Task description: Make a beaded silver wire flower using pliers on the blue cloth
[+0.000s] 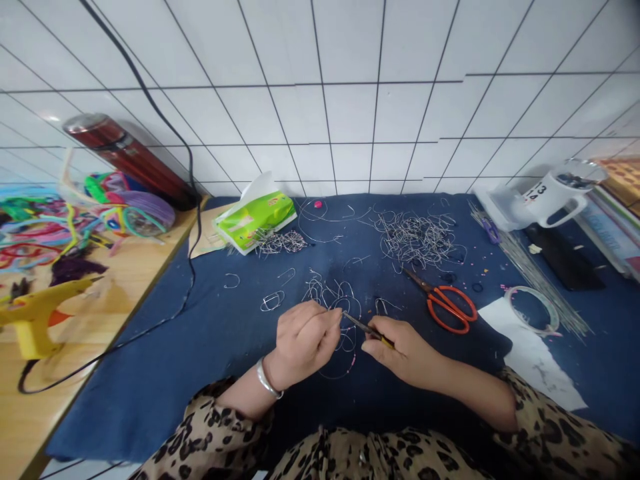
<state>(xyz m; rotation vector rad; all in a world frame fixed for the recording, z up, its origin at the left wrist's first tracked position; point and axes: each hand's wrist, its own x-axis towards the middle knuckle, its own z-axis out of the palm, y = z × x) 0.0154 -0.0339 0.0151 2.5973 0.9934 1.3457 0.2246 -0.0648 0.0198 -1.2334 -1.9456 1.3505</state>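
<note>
In the middle of the blue cloth my left hand is closed in a pinch, with a piece of thin wire at its fingertips. My right hand grips pliers with a dark, narrow nose and a bit of yellow handle showing. The pliers' tip reaches the left fingertips. Just beyond the hands lies a small tangle of bent wire pieces. Below the fingertips a wire loop with pink beads curves over the cloth. Single bent wires lie left of the hands.
Orange-handled scissors lie right, below a large wire heap. Straight wires, a tape-like roll and a white mug are further right. At left are a tissue pack, a black cable and a yellow glue gun.
</note>
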